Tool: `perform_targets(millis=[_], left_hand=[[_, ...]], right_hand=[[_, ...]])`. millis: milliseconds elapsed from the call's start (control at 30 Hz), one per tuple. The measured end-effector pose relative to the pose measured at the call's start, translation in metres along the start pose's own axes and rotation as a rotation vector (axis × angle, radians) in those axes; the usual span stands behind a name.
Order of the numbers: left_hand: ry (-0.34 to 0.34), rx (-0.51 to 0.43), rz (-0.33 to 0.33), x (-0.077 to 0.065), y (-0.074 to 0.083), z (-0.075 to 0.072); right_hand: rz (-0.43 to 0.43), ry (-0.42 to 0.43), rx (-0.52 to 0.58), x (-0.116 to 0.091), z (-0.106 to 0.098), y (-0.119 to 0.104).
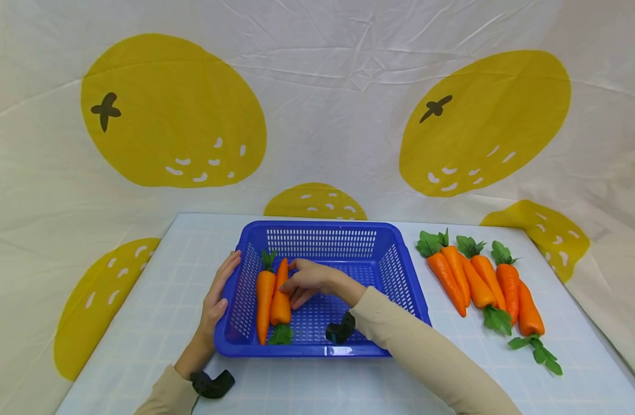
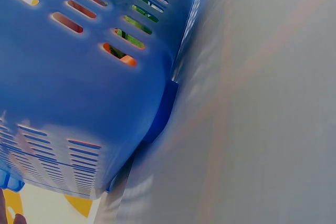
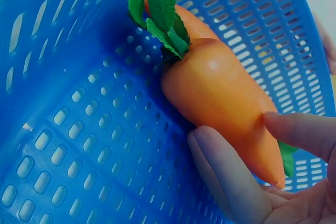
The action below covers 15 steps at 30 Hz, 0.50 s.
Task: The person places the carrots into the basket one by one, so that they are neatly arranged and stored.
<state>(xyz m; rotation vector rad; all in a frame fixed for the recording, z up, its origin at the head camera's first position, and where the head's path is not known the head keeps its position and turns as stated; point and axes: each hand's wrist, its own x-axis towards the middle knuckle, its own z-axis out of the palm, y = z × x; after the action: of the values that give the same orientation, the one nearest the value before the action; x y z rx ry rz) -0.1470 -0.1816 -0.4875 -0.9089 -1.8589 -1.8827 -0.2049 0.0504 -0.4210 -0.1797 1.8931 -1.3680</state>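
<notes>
A blue plastic basket (image 1: 322, 350) stands in the middle of the table with two orange carrots inside along its left wall. My right hand (image 1: 309, 279) reaches into the basket over the right-hand carrot (image 1: 280, 305), whose green leaves point towards me. In the right wrist view one fingertip (image 3: 275, 121) touches that carrot's upper surface, while other fingers lie loosely beside it. The left-hand carrot (image 1: 264, 300) lies alongside, leaves at the far end. Outside the basket, my left hand (image 1: 217, 302) rests with straight fingers against the left rim.
Several more carrots (image 1: 482, 278) with green leaves lie in a row on the table to the right of the basket. The table has a pale checked cloth (image 1: 141, 323). Behind it hangs a white curtain (image 1: 328, 115) printed with yellow fruit.
</notes>
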Motion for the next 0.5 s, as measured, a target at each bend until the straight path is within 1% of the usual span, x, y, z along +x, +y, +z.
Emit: perform_targets(millis=[233,500], left_hand=[[0.002,0.005,0.005,-0.0001,0.0,0.0001],[0.005,0.008,0.023,0.0001,-0.0018,-0.0004]], right_hand=[[-0.004,0.0,-0.003,-0.0021,0.0006,-0.0015],[-0.023,0.002,-0.06,-0.0043,-0.0003,-0.0032]])
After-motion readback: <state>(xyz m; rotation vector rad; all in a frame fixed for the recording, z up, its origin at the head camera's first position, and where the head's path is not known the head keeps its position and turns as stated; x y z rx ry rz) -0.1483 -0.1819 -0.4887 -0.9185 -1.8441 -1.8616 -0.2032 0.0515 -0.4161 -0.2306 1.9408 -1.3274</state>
